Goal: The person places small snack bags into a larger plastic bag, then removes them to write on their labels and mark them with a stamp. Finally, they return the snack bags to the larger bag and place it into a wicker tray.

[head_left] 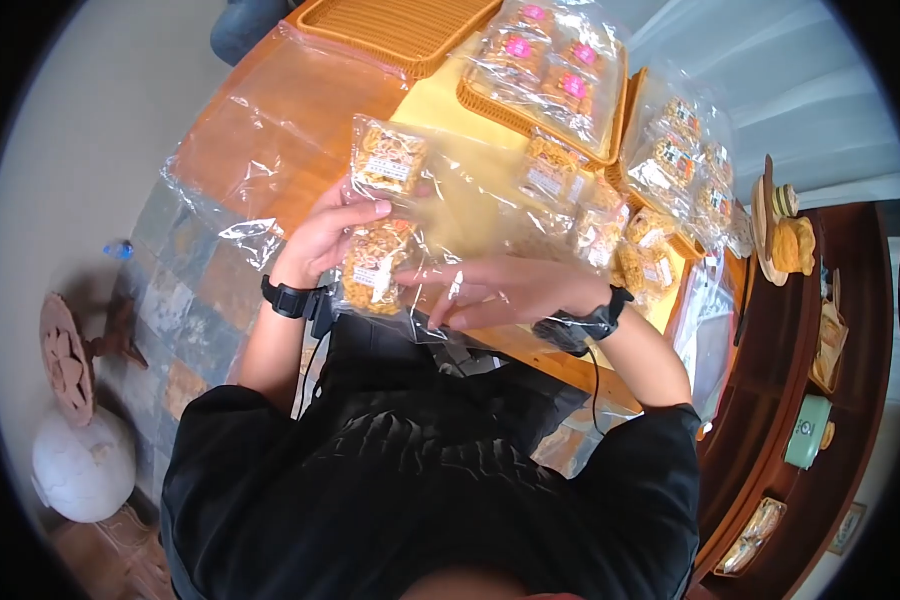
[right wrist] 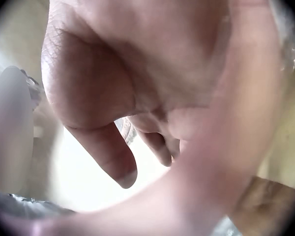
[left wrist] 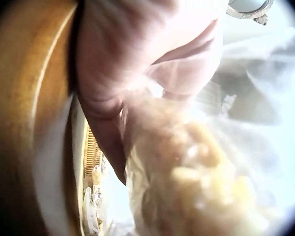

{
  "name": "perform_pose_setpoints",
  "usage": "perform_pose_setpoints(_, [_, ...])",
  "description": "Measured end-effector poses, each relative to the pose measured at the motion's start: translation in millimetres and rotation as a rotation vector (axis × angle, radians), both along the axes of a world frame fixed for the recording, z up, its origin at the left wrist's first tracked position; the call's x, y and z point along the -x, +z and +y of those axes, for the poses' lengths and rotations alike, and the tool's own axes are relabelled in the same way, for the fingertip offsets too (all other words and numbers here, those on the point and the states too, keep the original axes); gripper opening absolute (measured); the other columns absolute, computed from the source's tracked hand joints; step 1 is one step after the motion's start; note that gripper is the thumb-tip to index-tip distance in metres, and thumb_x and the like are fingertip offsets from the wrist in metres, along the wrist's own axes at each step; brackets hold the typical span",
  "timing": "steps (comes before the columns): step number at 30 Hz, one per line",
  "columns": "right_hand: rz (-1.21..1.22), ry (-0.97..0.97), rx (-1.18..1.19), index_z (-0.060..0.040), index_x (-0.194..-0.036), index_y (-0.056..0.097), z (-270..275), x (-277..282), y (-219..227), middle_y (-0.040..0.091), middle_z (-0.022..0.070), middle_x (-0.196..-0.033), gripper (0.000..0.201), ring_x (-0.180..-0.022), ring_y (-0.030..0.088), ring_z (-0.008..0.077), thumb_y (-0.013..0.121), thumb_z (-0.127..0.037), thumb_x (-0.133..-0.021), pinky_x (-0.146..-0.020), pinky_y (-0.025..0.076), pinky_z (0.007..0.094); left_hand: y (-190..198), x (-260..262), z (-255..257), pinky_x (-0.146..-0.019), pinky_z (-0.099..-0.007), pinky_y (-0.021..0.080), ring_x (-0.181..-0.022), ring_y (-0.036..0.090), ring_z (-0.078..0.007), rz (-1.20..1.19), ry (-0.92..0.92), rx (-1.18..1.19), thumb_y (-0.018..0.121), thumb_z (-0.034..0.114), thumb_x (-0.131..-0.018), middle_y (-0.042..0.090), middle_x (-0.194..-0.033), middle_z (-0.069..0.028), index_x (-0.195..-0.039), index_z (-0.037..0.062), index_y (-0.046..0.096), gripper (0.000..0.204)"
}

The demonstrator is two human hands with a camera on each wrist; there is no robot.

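In the head view a large clear bag (head_left: 470, 160) spans the space between both hands, with an upper snack pack (head_left: 390, 157) and a lower snack pack (head_left: 378, 265) at its left side. The left hand (head_left: 322, 235) grips the bag there, thumb over the film between the two packs. Blurred snack pieces (left wrist: 196, 167) fill the lower part of the left wrist view, below the left hand (left wrist: 137, 59). The right hand (head_left: 500, 290) lies across the bag's lower part, fingers extended toward the lower pack. In the right wrist view the right hand (right wrist: 152, 73) has its fingers spread, gripping nothing visible.
Wicker trays hold bagged snacks with pink labels (head_left: 575, 86) and other bagged snacks (head_left: 675, 150) at the back right. Loose packs (head_left: 645, 260) lie right of the hands. Another wicker tray (head_left: 400, 30) and a flat clear bag (head_left: 260, 130) are at the upper left.
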State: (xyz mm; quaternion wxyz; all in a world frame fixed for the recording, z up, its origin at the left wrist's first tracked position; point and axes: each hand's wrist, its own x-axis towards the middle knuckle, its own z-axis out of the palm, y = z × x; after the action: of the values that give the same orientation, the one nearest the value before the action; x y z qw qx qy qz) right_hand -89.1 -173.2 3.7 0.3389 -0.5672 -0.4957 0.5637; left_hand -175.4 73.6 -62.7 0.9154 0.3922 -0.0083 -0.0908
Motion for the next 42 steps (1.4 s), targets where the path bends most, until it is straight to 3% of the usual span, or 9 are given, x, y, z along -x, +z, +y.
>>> perform_pose_setpoints(8, [-0.561,-0.222,-0.299,-0.0105,-0.126,0.069,-64,-30,38,0.073,0.0066,-0.107,0.032,-0.089,0.067,0.0131,0.065,-0.010,-0.094,-0.080,0.052,0.0306,-3,3,6,-0.096,-0.0378,0.056,-0.114,0.065,-0.0266,0.025,0.128,-0.003,0.059,0.003,-0.094,0.056,-0.139,-0.0224,-0.146,-0.0025,0.038,0.056])
perform_pose_setpoints(13, [-0.562,-1.165,-0.109,-0.0017,-0.105,0.073,-125,-69,71,0.074,0.0089,-0.092,0.018,-0.076,0.067,0.0116,0.061,-0.004,-0.091,-0.069,0.053,0.0277,-26,-1,21,-0.088,-0.0352,0.059,-0.104,0.067,-0.0223,-0.003,0.236,0.214,0.055,0.006,-0.096,0.056,-0.139,-0.0198,-0.147,-0.0054,0.036,0.055])
perform_pose_setpoints(20, [-1.288,-0.834,-0.037,-0.0007,-0.106,0.067,-72,-78,31,0.071,0.0119,-0.097,0.023,-0.074,0.067,0.0321,0.065,-0.008,-0.084,-0.063,0.053,0.0407,-19,0,14,-0.086,-0.0351,0.060,-0.102,0.067,-0.0216,0.037,0.355,0.294,0.053,0.007,-0.097,0.053,-0.142,-0.0187,-0.149,-0.0041,0.033,0.056])
perform_pose_setpoints(24, [-1.120,-0.819,-0.292,-0.0020,-0.101,0.067,-61,-75,0,0.069,0.0133,-0.099,0.019,-0.079,0.066,0.0352,0.064,-0.009,-0.084,-0.065,0.053,0.0436,-20,-1,10,-0.087,-0.0364,0.059,-0.103,0.066,-0.0231,0.042,0.393,0.186,0.054,0.008,-0.097,0.052,-0.143,-0.0191,-0.149,-0.0013,0.034,0.057])
perform_pose_setpoints(27, [-1.287,-0.727,-0.147,-0.0130,-0.136,0.057,-63,-84,-18,0.065,0.0154,-0.127,0.054,-0.100,0.069,0.0325,0.073,-0.029,-0.087,-0.084,0.056,0.0369,-21,-1,11,-0.088,-0.0345,0.059,-0.104,0.066,-0.0220,-0.028,0.340,0.051,0.053,0.009,-0.098,0.051,-0.144,-0.0179,-0.148,-0.0054,0.033,0.056])
perform_pose_setpoints(30, [-0.637,-0.968,0.006,-0.0105,-0.136,0.057,-71,-81,-20,0.063,0.0169,-0.128,0.056,-0.107,0.066,0.0345,0.074,-0.030,-0.086,-0.086,0.055,0.0387,-21,-1,11,-0.085,-0.0381,0.060,-0.104,0.065,-0.0252,-0.001,0.333,0.068,0.054,0.008,-0.097,0.052,-0.143,-0.0198,-0.150,-0.0016,0.033,0.058])
perform_pose_setpoints(33, [-0.143,-0.865,-0.449,-0.0091,-0.136,0.056,-88,-90,-30,0.062,0.0175,-0.131,0.060,-0.107,0.065,0.0377,0.076,-0.030,-0.084,-0.090,0.054,0.0419,-21,-1,10,-0.084,-0.0377,0.060,-0.103,0.065,-0.0252,0.064,0.389,0.090,0.054,0.008,-0.097,0.051,-0.144,-0.0203,-0.149,-0.0028,0.032,0.059])
perform_pose_setpoints(35, [-1.163,-0.678,-0.047,-0.0067,-0.137,0.056,-83,-89,-19,0.060,0.0183,-0.134,0.062,-0.107,0.064,0.0391,0.076,-0.031,-0.083,-0.089,0.054,0.0422,-25,-1,14,-0.085,-0.0375,0.060,-0.103,0.065,-0.0250,0.053,0.378,0.084,0.054,0.008,-0.097,0.050,-0.145,-0.0203,-0.149,-0.0032,0.032,0.058])
perform_pose_setpoints(42, [-1.325,-0.769,-0.430,-0.0063,-0.136,0.057,-84,-98,-43,0.063,0.0193,-0.124,0.056,-0.103,0.063,0.0394,0.074,-0.025,-0.085,-0.084,0.053,0.0418,-25,1,13,-0.085,-0.0376,0.061,-0.101,0.066,-0.0252,0.024,0.369,0.059,0.053,0.009,-0.097,0.050,-0.144,-0.0209,-0.150,-0.0018,0.031,0.058])
